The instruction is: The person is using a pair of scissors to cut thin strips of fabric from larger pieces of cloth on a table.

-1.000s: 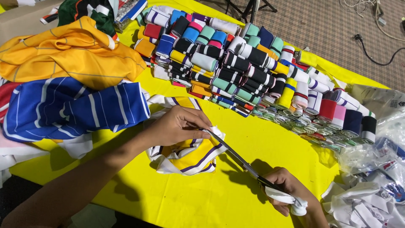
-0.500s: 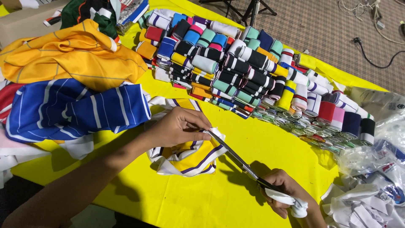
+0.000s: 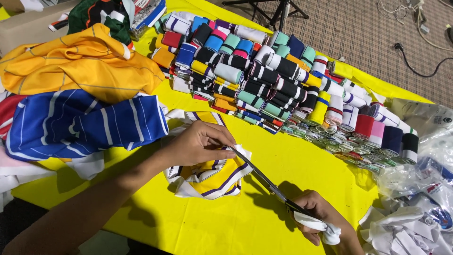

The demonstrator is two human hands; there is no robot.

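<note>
Scissors (image 3: 264,177) in closed right hand (image 3: 323,222) at 5 o'clock; left hand (image 3: 198,144) fingers pinch collar (image 3: 207,177)

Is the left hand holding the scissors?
No, the scissors are gripped by the right hand, while the left hand pinches the yellow, white and purple fabric piece.

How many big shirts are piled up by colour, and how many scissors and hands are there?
Orange shirt: 1
Blue striped shirt: 1
Scissors: 1
Hands: 2, left hand and right hand
Total: 5
</note>
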